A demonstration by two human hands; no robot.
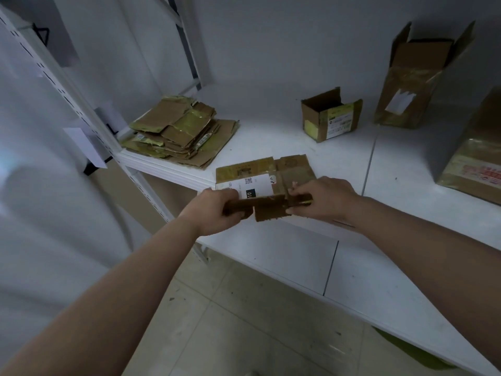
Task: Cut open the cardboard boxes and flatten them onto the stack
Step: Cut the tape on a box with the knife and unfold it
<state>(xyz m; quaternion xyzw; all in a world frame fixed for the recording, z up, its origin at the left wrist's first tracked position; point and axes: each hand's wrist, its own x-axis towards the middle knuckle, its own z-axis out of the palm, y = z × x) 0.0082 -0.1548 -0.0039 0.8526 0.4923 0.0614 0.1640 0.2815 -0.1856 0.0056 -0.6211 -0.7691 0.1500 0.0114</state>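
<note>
The flattened box (267, 180) lies on the white surface (352, 267) near its front edge. The left hand (217, 210) has its grip closed on the box's near left flap; the right hand (322, 200) pinches the near right flap. The stack (179, 131) of flattened cardboard sits at the left end of the surface. Behind stand a small open box (329, 118) and a tall open box (414, 80); a taped box (471, 164) is at the right edge.

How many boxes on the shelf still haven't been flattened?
3. A small open box stands mid-shelf, a tall open box behind it to the right, and a large box is cut off at the right edge. More may lie out of frame.
</note>
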